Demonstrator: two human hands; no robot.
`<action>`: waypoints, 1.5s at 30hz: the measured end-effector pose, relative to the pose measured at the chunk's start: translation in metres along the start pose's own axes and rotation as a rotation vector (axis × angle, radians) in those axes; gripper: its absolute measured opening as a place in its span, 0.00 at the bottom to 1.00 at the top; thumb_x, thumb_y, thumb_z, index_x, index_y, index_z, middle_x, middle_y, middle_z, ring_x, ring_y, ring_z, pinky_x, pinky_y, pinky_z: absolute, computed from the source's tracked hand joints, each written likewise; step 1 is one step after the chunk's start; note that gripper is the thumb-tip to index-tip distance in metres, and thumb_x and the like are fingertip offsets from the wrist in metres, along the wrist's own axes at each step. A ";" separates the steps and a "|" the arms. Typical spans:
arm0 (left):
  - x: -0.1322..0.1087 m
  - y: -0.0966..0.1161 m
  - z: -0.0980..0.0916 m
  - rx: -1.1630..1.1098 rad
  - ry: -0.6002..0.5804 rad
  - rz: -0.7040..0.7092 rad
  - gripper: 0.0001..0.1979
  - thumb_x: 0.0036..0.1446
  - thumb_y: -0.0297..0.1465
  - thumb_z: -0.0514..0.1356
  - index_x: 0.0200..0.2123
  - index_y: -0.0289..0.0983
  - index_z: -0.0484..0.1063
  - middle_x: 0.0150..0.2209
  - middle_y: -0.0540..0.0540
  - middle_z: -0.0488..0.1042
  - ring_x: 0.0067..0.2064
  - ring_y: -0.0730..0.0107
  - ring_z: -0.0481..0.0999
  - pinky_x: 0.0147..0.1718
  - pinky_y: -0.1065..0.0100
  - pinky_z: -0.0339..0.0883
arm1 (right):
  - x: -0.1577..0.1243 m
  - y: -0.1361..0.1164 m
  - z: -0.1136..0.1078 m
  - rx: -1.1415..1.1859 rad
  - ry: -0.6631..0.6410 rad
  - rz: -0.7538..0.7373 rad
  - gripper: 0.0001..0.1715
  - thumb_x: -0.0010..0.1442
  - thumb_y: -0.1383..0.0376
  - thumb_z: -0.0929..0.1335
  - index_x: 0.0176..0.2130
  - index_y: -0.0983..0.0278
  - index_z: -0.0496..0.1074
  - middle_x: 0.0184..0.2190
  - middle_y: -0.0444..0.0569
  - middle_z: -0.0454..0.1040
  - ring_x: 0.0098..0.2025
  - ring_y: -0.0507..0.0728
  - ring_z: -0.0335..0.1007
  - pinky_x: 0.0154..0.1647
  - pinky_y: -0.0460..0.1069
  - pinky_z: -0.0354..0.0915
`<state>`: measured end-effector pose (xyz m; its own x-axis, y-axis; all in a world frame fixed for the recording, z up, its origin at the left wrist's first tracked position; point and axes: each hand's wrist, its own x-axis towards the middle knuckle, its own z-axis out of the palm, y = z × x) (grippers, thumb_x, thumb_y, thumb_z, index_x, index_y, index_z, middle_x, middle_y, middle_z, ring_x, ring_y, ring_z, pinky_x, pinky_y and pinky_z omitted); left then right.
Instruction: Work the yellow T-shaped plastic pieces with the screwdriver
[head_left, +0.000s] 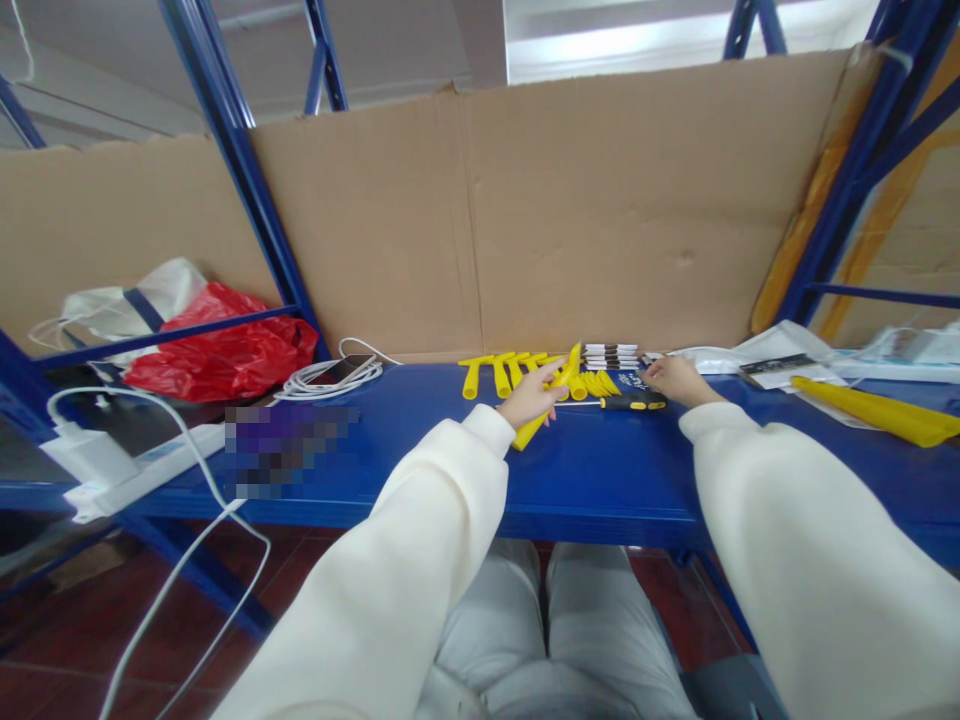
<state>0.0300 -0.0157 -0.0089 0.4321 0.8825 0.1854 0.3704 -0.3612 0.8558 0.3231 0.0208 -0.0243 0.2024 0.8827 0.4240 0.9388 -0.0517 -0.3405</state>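
My left hand [531, 394] is closed around a yellow plastic handle [528, 433], which it holds at a slant above the blue shelf top. Just behind that hand lies a row of several similar yellow T-shaped handles [501, 378]. My right hand [675, 381] rests farther right with its fingertips pinched together; what they hold, if anything, is too small to make out. Close by its fingers are a stack of small black-and-white pieces [611, 356] and a blue item with white lettering [628, 380]. A black-and-yellow screwdriver [634, 401] lies between my hands, near small yellow pieces [600, 384].
Cardboard [600, 210] walls off the back. On the left are a coiled white cable [330, 380], a phone [346, 370], a red plastic bag [225, 345] and a power strip [161, 470]. A long yellow piece [874, 410] lies at the right by a black-and-white card [784, 370].
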 end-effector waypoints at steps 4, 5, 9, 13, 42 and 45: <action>0.000 -0.001 0.000 -0.014 -0.001 -0.005 0.35 0.67 0.29 0.61 0.74 0.44 0.58 0.66 0.29 0.68 0.28 0.75 0.77 0.30 0.64 0.79 | 0.006 -0.002 0.003 -0.040 -0.025 0.015 0.12 0.52 0.68 0.70 0.19 0.60 0.73 0.21 0.51 0.77 0.33 0.61 0.79 0.35 0.48 0.70; 0.001 -0.001 0.000 -0.019 -0.004 -0.005 0.35 0.67 0.30 0.61 0.74 0.44 0.58 0.66 0.29 0.69 0.28 0.75 0.77 0.30 0.64 0.79 | 0.008 -0.003 0.003 -0.050 -0.036 0.027 0.12 0.52 0.68 0.70 0.19 0.60 0.73 0.21 0.51 0.77 0.33 0.61 0.79 0.35 0.48 0.69; 0.001 -0.002 0.000 -0.022 -0.016 0.004 0.35 0.67 0.29 0.61 0.74 0.44 0.58 0.66 0.29 0.69 0.27 0.77 0.76 0.29 0.67 0.78 | 0.013 -0.004 0.003 -0.077 -0.087 0.067 0.10 0.51 0.70 0.70 0.21 0.61 0.76 0.22 0.52 0.78 0.34 0.61 0.80 0.35 0.49 0.69; 0.002 -0.004 0.000 0.002 -0.024 0.016 0.34 0.68 0.27 0.59 0.75 0.44 0.57 0.67 0.28 0.66 0.25 0.79 0.74 0.28 0.67 0.78 | 0.015 -0.003 0.002 -0.094 -0.113 0.040 0.11 0.51 0.70 0.70 0.19 0.61 0.75 0.23 0.54 0.79 0.34 0.62 0.80 0.35 0.49 0.69; -0.001 -0.001 0.000 0.026 -0.010 0.023 0.34 0.67 0.26 0.59 0.74 0.43 0.58 0.68 0.28 0.66 0.25 0.79 0.74 0.27 0.66 0.78 | 0.007 0.004 -0.004 -0.074 -0.215 0.030 0.27 0.65 0.61 0.66 0.16 0.61 0.71 0.17 0.50 0.70 0.26 0.58 0.69 0.33 0.49 0.63; 0.001 -0.003 -0.001 0.018 -0.015 0.022 0.34 0.67 0.29 0.61 0.74 0.45 0.58 0.67 0.29 0.67 0.27 0.76 0.77 0.30 0.64 0.80 | 0.007 0.006 -0.004 -0.086 -0.220 -0.014 0.27 0.66 0.60 0.64 0.17 0.61 0.72 0.18 0.50 0.71 0.26 0.58 0.70 0.33 0.49 0.63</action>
<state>0.0284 -0.0139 -0.0109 0.4523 0.8698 0.1969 0.3756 -0.3861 0.8425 0.3316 0.0253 -0.0201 0.1324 0.9637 0.2317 0.9633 -0.0700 -0.2590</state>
